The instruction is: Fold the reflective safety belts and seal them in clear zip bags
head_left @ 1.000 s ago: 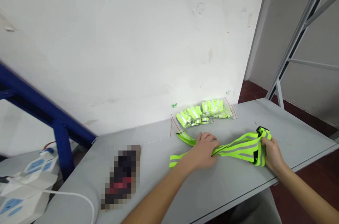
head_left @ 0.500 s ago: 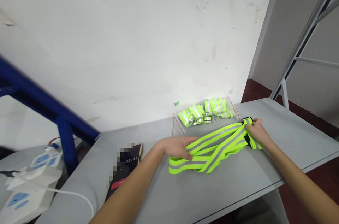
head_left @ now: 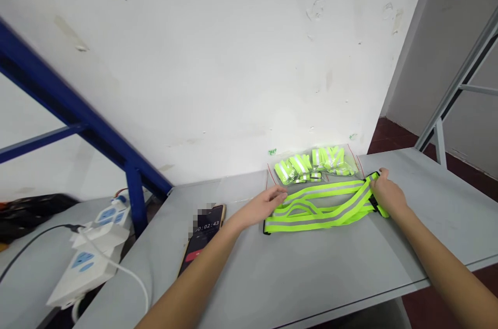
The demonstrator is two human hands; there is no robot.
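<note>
Neon yellow-green straps with grey reflective stripes [head_left: 334, 218] lie stretched lengthwise on the grey table, with black buckles at both ends. My left hand [head_left: 268, 204] has its fingers closed on the upper left part of the straps. At the right end, my right hand [head_left: 387, 194] grips the straps beside the black buckles; its fingertips are partly hidden. Behind them, against the wall, are clear bags [head_left: 298, 169] holding folded straps of the same kind.
A phone [head_left: 206, 230] showing a timer lies left of my left forearm. White power strips [head_left: 95, 251] with a white cable are at the far left, beside a blue metal frame [head_left: 134, 199]. The grey table's front edge [head_left: 350, 304] runs below.
The left end of the straps now lies straighter and flatter, with a black buckle visible there. My left hand has moved up to their upper edge. The view has shifted left.
</note>
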